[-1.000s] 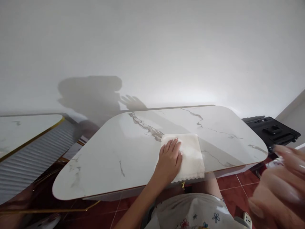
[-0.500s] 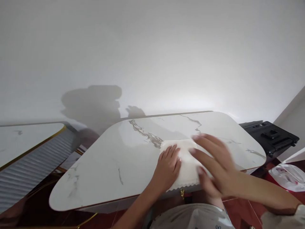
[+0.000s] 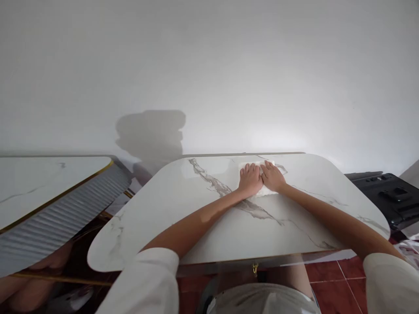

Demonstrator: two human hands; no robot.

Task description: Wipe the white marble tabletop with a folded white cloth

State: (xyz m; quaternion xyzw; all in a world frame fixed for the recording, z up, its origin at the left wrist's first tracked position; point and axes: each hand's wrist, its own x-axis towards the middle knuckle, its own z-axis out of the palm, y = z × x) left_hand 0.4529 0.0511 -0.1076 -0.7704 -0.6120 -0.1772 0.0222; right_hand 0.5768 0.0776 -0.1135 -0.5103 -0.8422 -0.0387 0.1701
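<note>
A white cloth (image 3: 268, 190) lies on the marble-patterned tabletop (image 3: 157, 209), toward its far side near the wall. My left hand (image 3: 251, 179) bears down on the left part of the cloth, its fingers bent over it. Right beside it, my right hand (image 3: 273, 176) grips the cloth's right part in the same way, and the two hands touch at the thumbs. Both arms are stretched far forward over the table. Much of the cloth is hidden beneath the hands.
A white wall (image 3: 229, 78) stands directly behind the table. To the left is another marble-topped piece with a ribbed grey side (image 3: 72, 205) and gold edging. A black case (image 3: 393, 196) is at the right. Red tiles (image 3: 330, 270) cover the floor.
The cloth has moved from the near edge to the far side of the tabletop. My right hand, lifted and blurred before, has come down on it beside my left hand.
</note>
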